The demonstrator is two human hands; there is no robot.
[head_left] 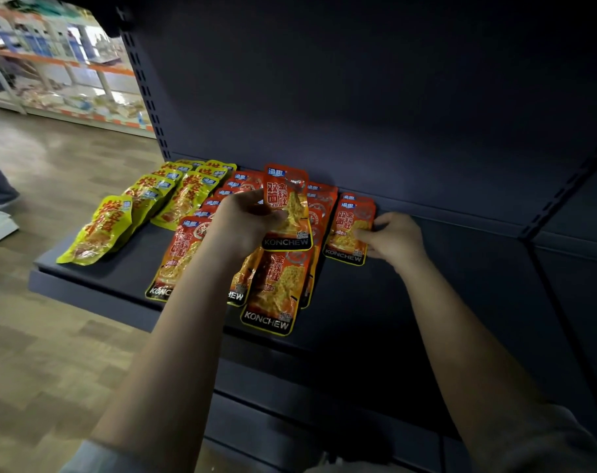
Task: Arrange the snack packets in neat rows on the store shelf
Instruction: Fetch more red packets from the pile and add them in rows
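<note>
The left hand (242, 221) is raised above the shelf (375, 312), fingers curled and thumb pinching one orange packet (286, 209) by its left edge, so that the packet stands upright with the KONCHEW band at the bottom. The left forearm runs up from the lower left of the view and crosses over the packets lying below it. The right hand (392, 238) reaches in lower, close to the shelf surface, its fingers curled round the right edge of a small stack of orange packets (349, 230) that lies apart to the right of the main group, near the back panel (358, 97).

The shelf is dark blue-grey metal. Rows of orange packets (273, 295) lie overlapping from the back panel toward the front edge, the frontmost one reaching nearly to the lip. To their left, two overlapping rows of yellow packets (147, 206) run back the same way, with one yellow packet lying skewed at the front. A slotted upright (147, 93) borders the shelf at the left. Beyond it are a wood-pattern floor (51, 186) and, blurred in the distance, a lit rack of goods (58, 63).
</note>
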